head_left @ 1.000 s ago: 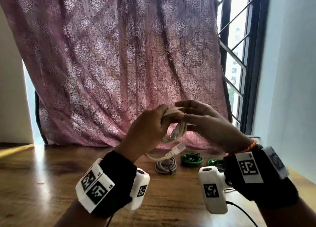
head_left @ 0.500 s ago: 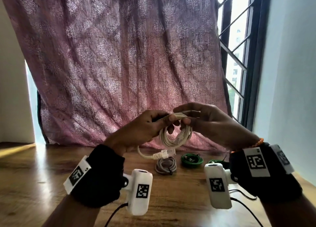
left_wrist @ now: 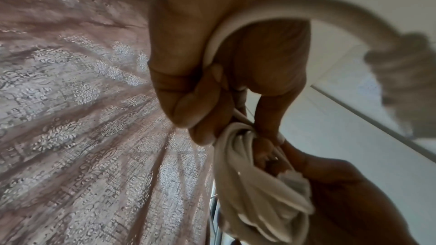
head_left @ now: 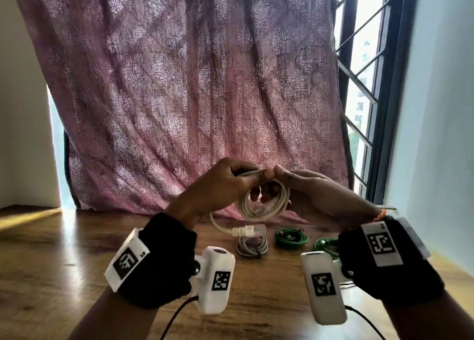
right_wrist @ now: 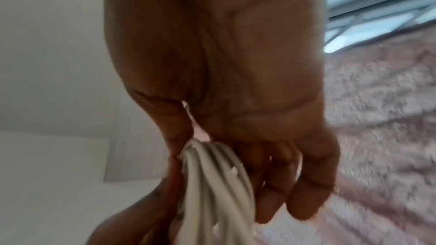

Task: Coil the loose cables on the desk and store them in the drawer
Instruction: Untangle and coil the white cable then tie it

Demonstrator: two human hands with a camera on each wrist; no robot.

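Where hands (head_left: 259, 183) meet, cable coil (head_left: 264, 206) half-hidden.

I see my left hand (head_left: 218, 186) and right hand (head_left: 315, 193) raised together, thumbs touching, fingers curled round the white cable (head_left: 264, 206).

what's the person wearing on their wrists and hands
Bare hands. Each wrist carries a black wrist band with white plates printed with black square code markers, plus a white camera housing bearing its own marker and trailing a thin black cable. The right wrist also shows an orange beaded bracelet.
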